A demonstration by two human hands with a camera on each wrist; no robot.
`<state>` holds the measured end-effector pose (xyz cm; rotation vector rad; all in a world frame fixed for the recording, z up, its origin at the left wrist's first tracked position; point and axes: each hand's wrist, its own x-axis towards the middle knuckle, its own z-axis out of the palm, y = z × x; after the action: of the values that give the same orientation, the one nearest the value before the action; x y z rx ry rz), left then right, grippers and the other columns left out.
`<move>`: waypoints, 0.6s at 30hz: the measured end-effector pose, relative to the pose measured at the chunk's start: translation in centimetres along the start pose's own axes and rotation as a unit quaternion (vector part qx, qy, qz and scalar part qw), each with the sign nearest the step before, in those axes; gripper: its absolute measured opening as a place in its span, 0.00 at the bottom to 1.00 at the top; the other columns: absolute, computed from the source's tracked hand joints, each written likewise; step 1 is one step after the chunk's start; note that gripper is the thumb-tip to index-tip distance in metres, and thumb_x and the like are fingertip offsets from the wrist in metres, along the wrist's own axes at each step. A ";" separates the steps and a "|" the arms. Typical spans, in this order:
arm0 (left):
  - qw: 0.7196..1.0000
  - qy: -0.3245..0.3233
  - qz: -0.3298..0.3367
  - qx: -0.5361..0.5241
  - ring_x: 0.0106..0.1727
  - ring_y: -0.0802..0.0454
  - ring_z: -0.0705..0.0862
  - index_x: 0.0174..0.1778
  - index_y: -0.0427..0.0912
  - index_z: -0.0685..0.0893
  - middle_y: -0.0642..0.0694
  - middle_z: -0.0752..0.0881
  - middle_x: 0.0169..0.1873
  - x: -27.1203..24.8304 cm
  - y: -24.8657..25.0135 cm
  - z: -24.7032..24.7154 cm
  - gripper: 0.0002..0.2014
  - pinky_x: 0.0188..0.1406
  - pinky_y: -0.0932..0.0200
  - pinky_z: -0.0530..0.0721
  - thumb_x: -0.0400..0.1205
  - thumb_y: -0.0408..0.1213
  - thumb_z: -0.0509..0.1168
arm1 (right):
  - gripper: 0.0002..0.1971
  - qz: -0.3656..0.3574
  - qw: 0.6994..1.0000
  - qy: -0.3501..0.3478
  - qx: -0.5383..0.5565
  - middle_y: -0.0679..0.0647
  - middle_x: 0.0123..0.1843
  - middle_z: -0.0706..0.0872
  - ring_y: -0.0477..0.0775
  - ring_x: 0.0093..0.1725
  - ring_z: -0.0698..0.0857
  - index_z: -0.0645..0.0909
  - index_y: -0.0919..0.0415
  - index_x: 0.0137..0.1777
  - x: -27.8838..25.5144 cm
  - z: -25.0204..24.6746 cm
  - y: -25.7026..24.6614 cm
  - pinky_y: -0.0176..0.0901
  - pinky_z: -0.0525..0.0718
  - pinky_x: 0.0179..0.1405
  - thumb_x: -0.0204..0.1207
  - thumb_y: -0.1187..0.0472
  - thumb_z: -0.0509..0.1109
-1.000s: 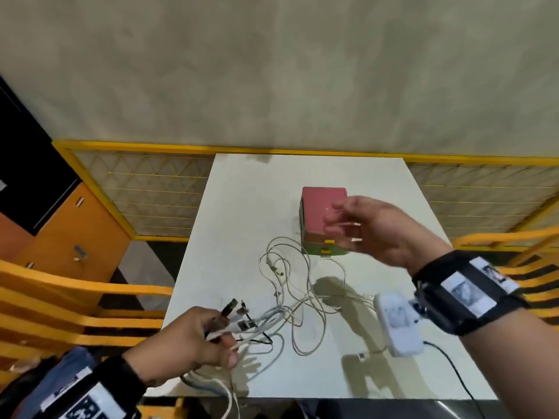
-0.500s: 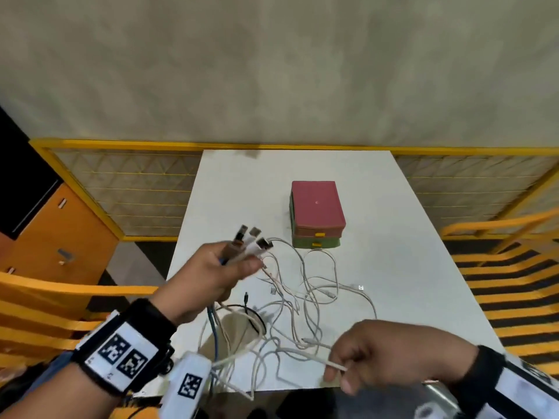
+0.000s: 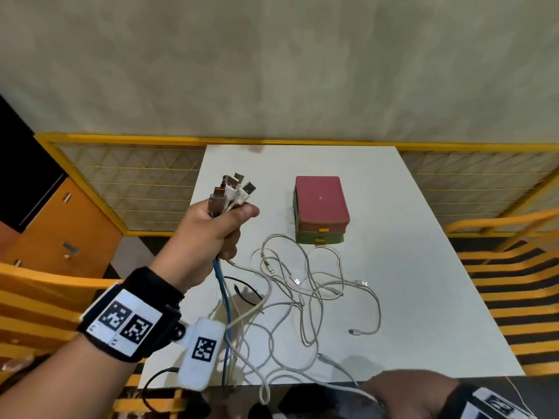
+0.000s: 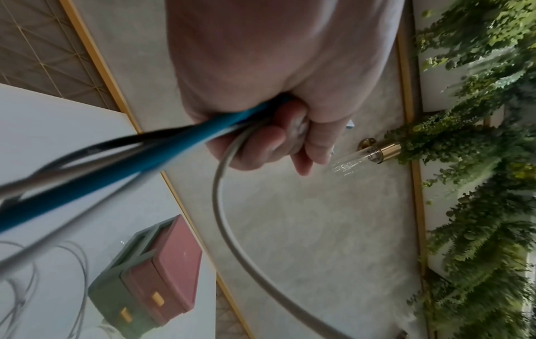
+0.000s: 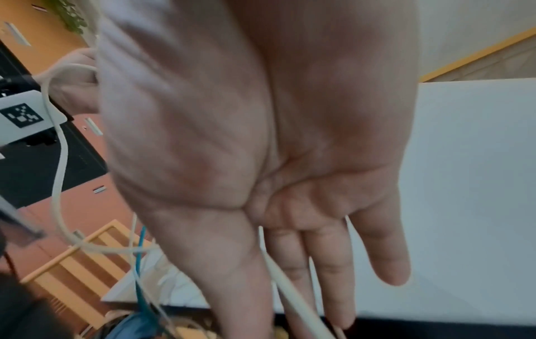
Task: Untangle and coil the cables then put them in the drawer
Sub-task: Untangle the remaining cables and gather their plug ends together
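My left hand [image 3: 233,228] is raised over the table's left side and grips a bundle of cables just below their USB plugs [image 3: 234,189]. In the left wrist view the left hand [image 4: 278,142] curls round blue, black and grey cables. A blue cable [image 3: 225,297] hangs from it to the near edge. The white cable tangle [image 3: 302,291] lies loose on the white table [image 3: 423,267]. My right hand [image 3: 393,391] is at the near edge, pinching one white cable [image 5: 290,298] between thumb and fingers. The pink and green drawer box [image 3: 320,210] stands behind the tangle, its drawers closed.
Orange slatted chairs [image 3: 514,282] stand to the right and left of the table. An orange cabinet [image 3: 60,231] is at the far left. A yellow-framed panel [image 3: 136,182] runs behind the table. A black cable [image 3: 245,293] lies under the blue one.
My left hand has lifted the plug bundle higher and farther from me. My right hand came down from near the drawer box to the near edge and took hold of a white cable.
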<state>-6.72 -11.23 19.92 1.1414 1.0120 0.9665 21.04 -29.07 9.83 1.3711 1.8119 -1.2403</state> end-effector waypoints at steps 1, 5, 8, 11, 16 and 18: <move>1.000 -0.008 -0.005 0.003 0.18 0.56 0.61 0.47 0.33 0.85 0.54 0.64 0.18 -0.1 -0.2 0.1 0.08 0.18 0.64 0.62 0.85 0.33 0.64 | 0.14 -0.012 1.000 -0.002 0.003 0.50 0.67 0.86 0.57 0.66 0.84 0.81 0.39 0.56 0.3 -0.7 -0.1 0.46 0.77 0.57 0.73 0.44 0.61; 0.999 -0.037 -0.012 0.014 0.18 0.55 0.64 0.45 0.35 0.86 0.52 0.65 0.20 -0.6 -0.9 0.4 0.12 0.22 0.60 0.69 0.84 0.40 0.63 | 0.42 -0.044 0.995 -0.007 0.089 0.42 0.75 0.79 0.48 0.71 0.80 0.66 0.37 0.79 2.0 -6.7 -0.7 0.52 0.78 0.71 0.63 0.39 0.77; 0.999 -0.050 -0.009 0.009 0.19 0.52 0.69 0.39 0.40 0.88 0.49 0.68 0.20 -0.9 -1.2 0.9 0.15 0.27 0.55 0.78 0.78 0.48 0.64 | 0.19 -0.069 0.939 0.232 0.244 0.42 0.55 0.89 0.46 0.55 0.87 0.83 0.44 0.62 5.4 -10.9 -1.8 0.47 0.85 0.59 0.74 0.39 0.71; 0.999 -0.050 -0.012 -0.014 0.22 0.47 0.79 0.37 0.41 0.88 0.45 0.75 0.22 -0.8 -1.5 1.4 0.16 0.40 0.42 0.84 0.77 0.50 0.64 | 0.08 0.003 0.900 0.394 0.186 0.50 0.48 0.90 0.53 0.50 0.86 0.86 0.53 0.46 11.3 -13.5 -2.1 0.47 0.84 0.52 0.79 0.51 0.67; 1.000 -0.018 -0.002 -0.019 0.20 0.52 0.71 0.39 0.44 0.90 0.46 0.72 0.23 -0.6 -1.9 1.4 0.13 0.24 0.57 0.78 0.78 0.48 0.66 | 0.13 0.134 0.927 0.350 0.012 0.57 0.60 0.87 0.62 0.58 0.85 0.84 0.57 0.55 18.7 -13.3 -2.3 0.48 0.81 0.54 0.76 0.54 0.65; 1.000 0.008 -0.011 -0.016 0.20 0.55 0.65 0.43 0.44 0.92 0.50 0.69 0.22 -0.5 -2.1 1.0 0.08 0.20 0.62 0.65 0.81 0.39 0.68 | 0.15 0.157 0.926 0.342 -0.039 0.56 0.62 0.85 0.62 0.62 0.83 0.82 0.56 0.60 20.3 -12.2 -2.4 0.51 0.79 0.58 0.77 0.55 0.64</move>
<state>-5.67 -12.27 18.00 1.0948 1.0162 0.9714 13.34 -9.43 -1.13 2.1239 1.9191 -0.5362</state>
